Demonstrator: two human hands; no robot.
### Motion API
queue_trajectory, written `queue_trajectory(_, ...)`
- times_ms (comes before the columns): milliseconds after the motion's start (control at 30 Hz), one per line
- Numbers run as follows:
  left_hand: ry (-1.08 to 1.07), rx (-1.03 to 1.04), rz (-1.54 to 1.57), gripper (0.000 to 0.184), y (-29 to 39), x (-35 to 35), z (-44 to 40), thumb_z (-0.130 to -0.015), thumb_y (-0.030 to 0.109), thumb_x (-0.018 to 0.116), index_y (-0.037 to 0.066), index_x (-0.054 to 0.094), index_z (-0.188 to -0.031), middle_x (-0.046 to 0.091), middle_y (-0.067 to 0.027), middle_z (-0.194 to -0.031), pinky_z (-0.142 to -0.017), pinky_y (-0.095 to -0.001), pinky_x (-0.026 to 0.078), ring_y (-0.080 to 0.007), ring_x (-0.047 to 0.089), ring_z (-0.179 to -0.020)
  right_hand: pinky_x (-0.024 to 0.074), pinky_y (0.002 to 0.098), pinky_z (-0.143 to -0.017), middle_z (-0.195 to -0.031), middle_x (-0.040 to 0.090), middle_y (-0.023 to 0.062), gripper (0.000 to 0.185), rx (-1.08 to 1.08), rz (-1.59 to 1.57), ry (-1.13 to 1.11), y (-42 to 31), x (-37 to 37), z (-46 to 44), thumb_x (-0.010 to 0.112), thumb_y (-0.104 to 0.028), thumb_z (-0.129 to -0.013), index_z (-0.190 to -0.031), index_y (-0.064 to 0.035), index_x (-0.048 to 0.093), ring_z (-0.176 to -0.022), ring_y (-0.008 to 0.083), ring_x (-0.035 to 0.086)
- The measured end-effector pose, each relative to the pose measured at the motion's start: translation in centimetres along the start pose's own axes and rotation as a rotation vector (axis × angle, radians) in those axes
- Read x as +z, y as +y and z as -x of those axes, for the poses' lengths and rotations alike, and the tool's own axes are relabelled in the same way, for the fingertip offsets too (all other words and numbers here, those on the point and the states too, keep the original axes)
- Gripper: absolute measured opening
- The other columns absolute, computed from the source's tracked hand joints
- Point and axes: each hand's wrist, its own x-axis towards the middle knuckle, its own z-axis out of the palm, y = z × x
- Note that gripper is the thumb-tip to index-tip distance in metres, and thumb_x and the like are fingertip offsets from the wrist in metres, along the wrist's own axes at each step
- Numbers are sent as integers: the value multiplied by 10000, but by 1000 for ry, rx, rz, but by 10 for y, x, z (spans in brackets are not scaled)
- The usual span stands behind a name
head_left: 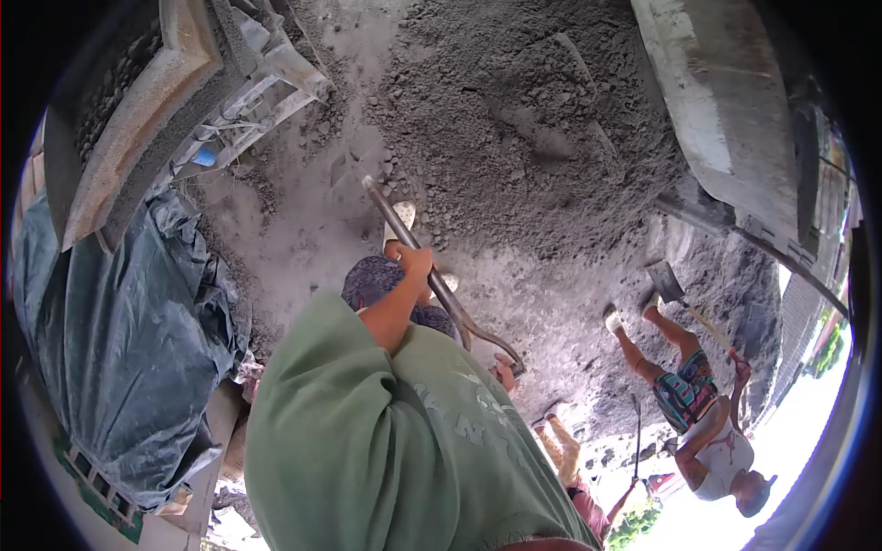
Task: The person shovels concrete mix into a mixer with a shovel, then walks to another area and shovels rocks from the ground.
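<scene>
A shovel (pixel 447 298) with a dark metal shaft and a forked grip lies diagonally in front of my body. Around the middle of its shaft, my left hand (pixel 415 261) is closed. My right hand (pixel 503 371) is at the forked grip, partly hidden behind it, with its fingers wrapped on. The grey blade (pixel 345 171) blends into the dusty ground near the edge of a broad heap of damp grey mix (pixel 514 119). My shoes (pixel 401 220) show beside the shaft.
A co-worker (pixel 707 413) at right holds another shovel (pixel 665 282). A second person (pixel 574 459) stands lower down with a long-handled tool (pixel 637 432). A concrete-crusted wooden structure (pixel 138 129) and dark tarp (pixel 110 340) are at left; a large metal panel (pixel 726 110) is upper right.
</scene>
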Motion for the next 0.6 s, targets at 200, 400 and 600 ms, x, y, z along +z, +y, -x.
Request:
queue_trajectory(200, -209, 84, 299, 348, 140, -17, -66, -716, -2, 518, -101, 355, -1007, 497, -135, -586, -412, -362, 451, -228, 531, -463, 418, 310, -516, -573, 415, 27, 270, 69, -174, -421, -12, 126, -23, 545, -152, -771, -1014, -39, 512, -528, 160, 457)
queue_trajectory(400, -218, 96, 89, 281, 145, -3, -87, -743, 1, 499, -129, 384, -964, 527, -147, -615, -393, -384, 439, -234, 543, -482, 436, 336, -665, -639, 434, 33, 295, 204, -180, -598, -15, 140, -1, 555, -167, -796, -1045, -22, 493, -654, 193, 488)
queue_trajectory(600, -111, -133, 91, 495, 33, 1, 45, -738, 6, 520, -50, 222, -1129, 523, -184, -672, -389, -366, 449, -253, 565, -501, 407, 286, -476, -553, 435, 35, 236, -478, 131, -313, 14, -26, 1, 528, -128, -791, -995, -9, 526, -482, 151, 441)
